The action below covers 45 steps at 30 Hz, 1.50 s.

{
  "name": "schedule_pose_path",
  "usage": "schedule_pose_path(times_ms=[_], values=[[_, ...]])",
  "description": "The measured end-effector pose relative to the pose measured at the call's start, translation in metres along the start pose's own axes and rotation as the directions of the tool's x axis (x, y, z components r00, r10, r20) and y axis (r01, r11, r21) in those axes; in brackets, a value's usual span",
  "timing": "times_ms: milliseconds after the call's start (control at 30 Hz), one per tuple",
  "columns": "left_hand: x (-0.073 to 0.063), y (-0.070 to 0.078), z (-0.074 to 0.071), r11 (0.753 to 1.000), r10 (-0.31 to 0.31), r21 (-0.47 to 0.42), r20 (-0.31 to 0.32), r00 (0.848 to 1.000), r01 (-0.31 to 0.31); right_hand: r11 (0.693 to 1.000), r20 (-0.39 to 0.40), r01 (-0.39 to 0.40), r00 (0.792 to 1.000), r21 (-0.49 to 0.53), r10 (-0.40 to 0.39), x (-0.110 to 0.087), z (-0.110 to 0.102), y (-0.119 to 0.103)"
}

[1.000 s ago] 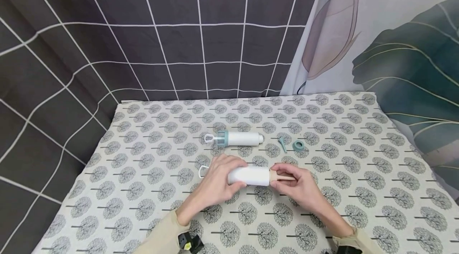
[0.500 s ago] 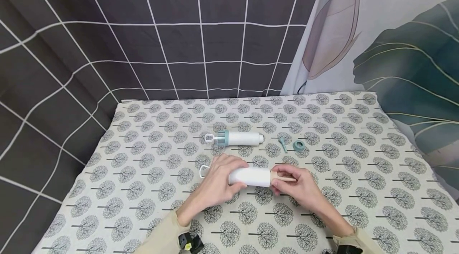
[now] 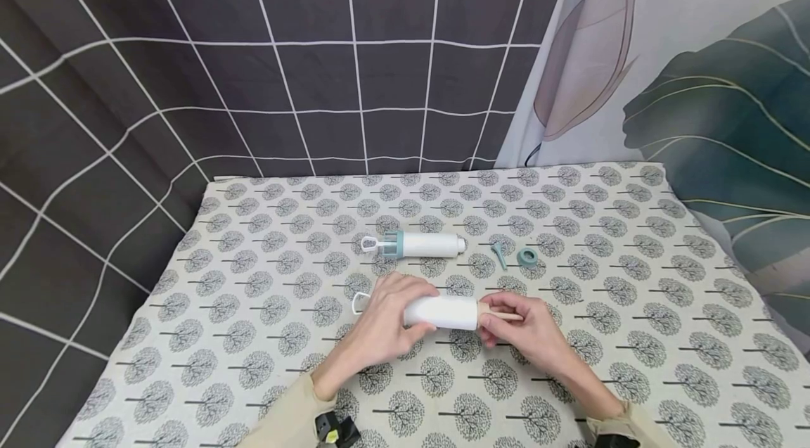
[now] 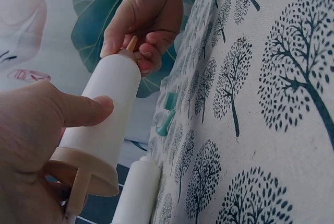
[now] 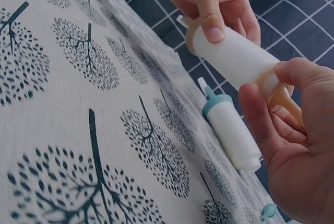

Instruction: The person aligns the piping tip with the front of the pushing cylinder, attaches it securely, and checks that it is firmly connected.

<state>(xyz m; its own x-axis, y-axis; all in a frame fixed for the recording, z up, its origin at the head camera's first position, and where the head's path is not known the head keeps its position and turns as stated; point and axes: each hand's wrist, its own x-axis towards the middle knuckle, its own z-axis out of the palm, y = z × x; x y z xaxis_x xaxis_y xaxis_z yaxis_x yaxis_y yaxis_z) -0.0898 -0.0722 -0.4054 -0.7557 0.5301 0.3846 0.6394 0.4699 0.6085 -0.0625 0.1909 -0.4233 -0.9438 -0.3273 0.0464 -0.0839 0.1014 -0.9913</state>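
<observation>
A white-barrelled icing syringe with a beige collar lies across between both hands. My left hand grips the barrel near the collar end, thumb along its side; a white pull loop sticks out past that hand. With thumb and fingers, my right hand pinches the beige end ring at the barrel's other end. A slim beige nozzle points out from the ring between those fingers. Part of the ring is hidden by the fingertips.
Behind the hands lies a second syringe with a teal collar and white loop. Right of it are a small teal nozzle and a teal ring. A tree-print cloth covers the table; a dark grid curtain hangs behind.
The right hand's fingers have shifted slightly around the beige ring, with lower fingertips now showing beneath. The left hand and the barrel have stayed nearly in place.
</observation>
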Motion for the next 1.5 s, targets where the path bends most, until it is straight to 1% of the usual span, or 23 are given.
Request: schedule_pose_path(times_ms=[100,200,333,433,600,700,800,933,1067,1133,1233,1500], values=[[0.0,0.0,0.0,1.0,-0.006,-0.011,0.0,1.0,0.006,0.999,-0.008,-0.004,1.0,-0.032,0.004,0.0,0.0,0.0],[0.0,0.0,0.0,1.0,-0.012,-0.022,-0.002,1.0,0.012,0.996,-0.014,0.014,1.0,-0.086,-0.016,0.001,0.0,-0.001],[0.001,0.0,0.0,0.999,-0.008,-0.031,-0.005,1.0,0.008,0.988,-0.048,0.036,0.998,-0.153,-0.044,0.002,0.002,-0.002],[0.002,-0.001,0.0,0.999,-0.006,-0.034,-0.005,1.0,0.006,0.989,-0.061,0.041,0.997,-0.139,-0.05,0.002,0.002,-0.002],[0.002,-0.002,0.0,0.999,-0.016,-0.041,-0.005,1.0,0.015,0.997,-0.012,0.063,0.998,-0.052,-0.064,0.002,-0.001,-0.002],[0.002,-0.002,-0.001,0.999,-0.022,-0.048,-0.003,1.0,0.022,0.994,0.005,0.099,0.995,-0.05,-0.099,0.002,-0.002,-0.002],[0.001,-0.002,-0.001,0.998,-0.024,-0.05,0.0,1.0,0.024,0.989,-0.001,0.132,0.991,-0.064,-0.133,0.002,-0.003,0.0],[0.001,-0.002,-0.001,0.999,-0.023,-0.046,0.0,1.0,0.023,0.975,0.008,0.205,0.979,-0.088,-0.205,0.003,-0.002,0.002],[0.002,-0.002,0.0,0.999,-0.022,-0.045,0.001,1.0,0.022,0.948,0.029,0.299,0.954,-0.109,-0.297,0.005,-0.002,0.005],[0.002,-0.002,0.0,0.999,-0.025,-0.048,0.003,1.0,0.025,0.94,0.034,0.322,0.947,-0.115,-0.32,0.005,-0.002,0.006],[0.002,-0.001,0.0,0.998,-0.032,-0.05,0.012,0.999,0.032,0.936,0.031,0.327,0.945,-0.127,-0.326,0.005,-0.002,0.007],[0.001,0.0,0.001,0.998,-0.046,-0.047,0.026,0.999,0.047,0.95,0.004,0.272,0.962,-0.151,-0.274,0.004,-0.002,0.008]])
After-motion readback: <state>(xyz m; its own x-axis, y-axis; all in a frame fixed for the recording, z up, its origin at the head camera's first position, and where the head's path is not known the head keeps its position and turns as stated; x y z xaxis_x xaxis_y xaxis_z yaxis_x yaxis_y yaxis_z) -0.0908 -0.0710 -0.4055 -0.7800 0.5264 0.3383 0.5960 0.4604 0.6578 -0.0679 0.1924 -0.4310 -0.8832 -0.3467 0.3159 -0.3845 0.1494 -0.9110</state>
